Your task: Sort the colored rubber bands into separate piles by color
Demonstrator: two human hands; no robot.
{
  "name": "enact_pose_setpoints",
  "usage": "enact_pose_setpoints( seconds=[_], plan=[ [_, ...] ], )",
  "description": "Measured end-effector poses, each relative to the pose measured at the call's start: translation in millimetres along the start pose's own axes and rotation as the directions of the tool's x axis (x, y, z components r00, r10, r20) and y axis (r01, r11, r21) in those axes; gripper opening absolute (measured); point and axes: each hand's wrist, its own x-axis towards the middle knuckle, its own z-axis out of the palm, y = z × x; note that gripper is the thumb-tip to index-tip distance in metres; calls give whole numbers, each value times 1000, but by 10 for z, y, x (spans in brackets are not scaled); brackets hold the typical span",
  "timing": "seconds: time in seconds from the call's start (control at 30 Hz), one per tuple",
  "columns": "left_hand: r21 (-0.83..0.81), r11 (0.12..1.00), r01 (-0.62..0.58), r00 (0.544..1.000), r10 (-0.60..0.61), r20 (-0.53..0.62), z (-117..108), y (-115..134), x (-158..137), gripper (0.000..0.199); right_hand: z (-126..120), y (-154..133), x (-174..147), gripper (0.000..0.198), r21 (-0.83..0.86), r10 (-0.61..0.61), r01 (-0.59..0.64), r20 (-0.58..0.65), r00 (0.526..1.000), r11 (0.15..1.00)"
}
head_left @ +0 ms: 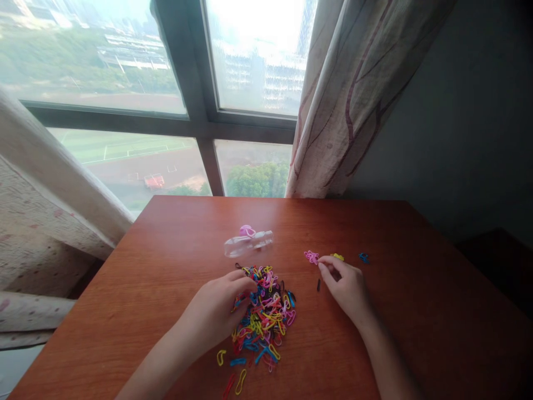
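Note:
A mixed heap of small coloured rubber bands (pixel 266 316) lies in the middle of the wooden table. My left hand (pixel 222 305) rests against the heap's left side. Its fingers are bent in among the bands, and what they hold is hidden. To the right, my right hand (pixel 343 283) has thumb and forefinger pinched on a pink rubber band at the edge of a small pink cluster (pixel 310 256). Just beyond that hand are a few yellow bands (pixel 337 256) and a little blue group (pixel 363 257). A single black band (pixel 318 285) lies left of the right hand.
Behind the heap lies a clear plastic container (pixel 250 243) with a pink piece (pixel 247 230) on it. Loose yellow, blue and red bands (pixel 240 382) are scattered at the front. The table (pixel 125 289) meets a window with curtains (pixel 333 100) at its far edge.

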Motion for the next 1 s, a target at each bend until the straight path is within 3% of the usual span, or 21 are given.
enact_pose_setpoints(
  seconds=[0.57,0.8,1.0],
  plan=[
    [175,985,7,999,-15,44,58,7,-2,27,9,-41,-15,21,30,-31,30,23,999,999],
    [204,979,11,1000,-6,-26,65,-10,15,21,-6,-69,-14,20,38,-28,27,19,999,999],
    [218,976,23,1000,-21,-10,96,-44,30,14,-13,-78,-10,21,34,-20,19,21,1000,999]
  ],
)
